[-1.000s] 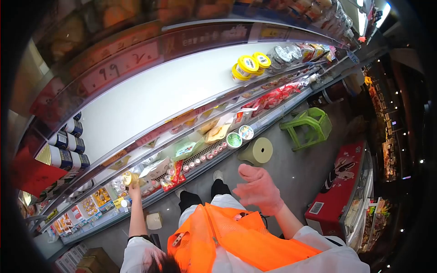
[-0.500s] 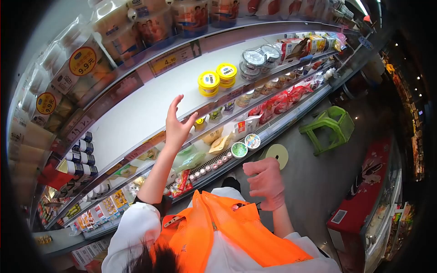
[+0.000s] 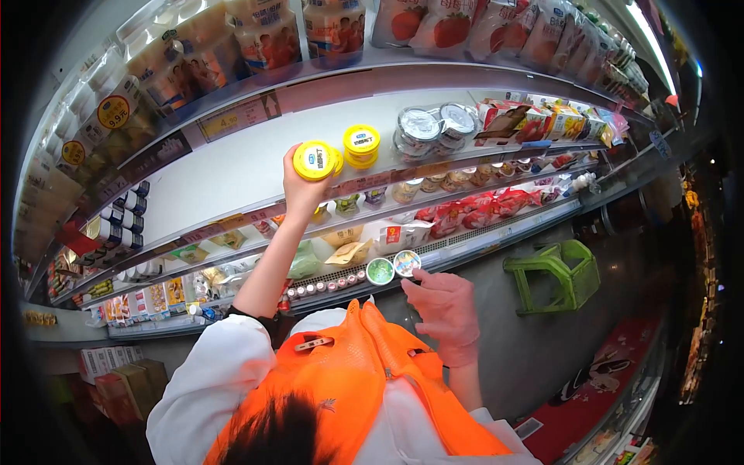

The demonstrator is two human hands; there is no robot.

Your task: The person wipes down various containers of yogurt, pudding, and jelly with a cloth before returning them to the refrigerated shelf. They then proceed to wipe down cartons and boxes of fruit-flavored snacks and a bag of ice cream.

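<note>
left hand (image 3: 301,190) — gripping yellow tub (image 3: 315,160)

left hand (image 3: 299,191) around yellow tub (image 3: 315,160)

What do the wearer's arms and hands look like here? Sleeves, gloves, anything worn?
White long-sleeved top under an orange mesh vest. The left sleeve ends near the elbow in a dark cuff; the forearm and left hand are bare. The right sleeve is white too. The right hand may wear a thin glove, cannot tell. No watch visible.
</note>
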